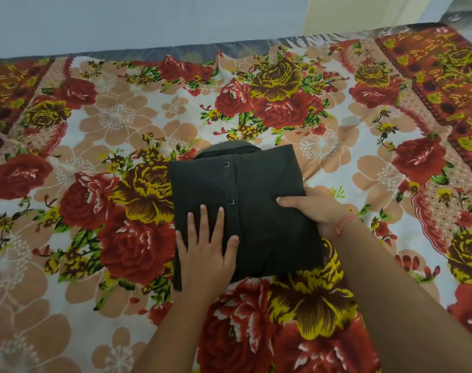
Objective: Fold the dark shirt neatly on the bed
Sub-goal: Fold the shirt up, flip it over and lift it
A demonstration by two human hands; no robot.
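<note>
Shirt [256, 189] (folded) under L grip [205, 246], R grip [318, 211] pinching edge.

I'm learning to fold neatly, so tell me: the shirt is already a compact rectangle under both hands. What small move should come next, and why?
Probably slide the flat left hand across the dark shirt toward the right hand, smoothing it. The right hand pinches the shirt's right edge, thumb on top, which anchors it, and the near edge looks uneven.
</note>
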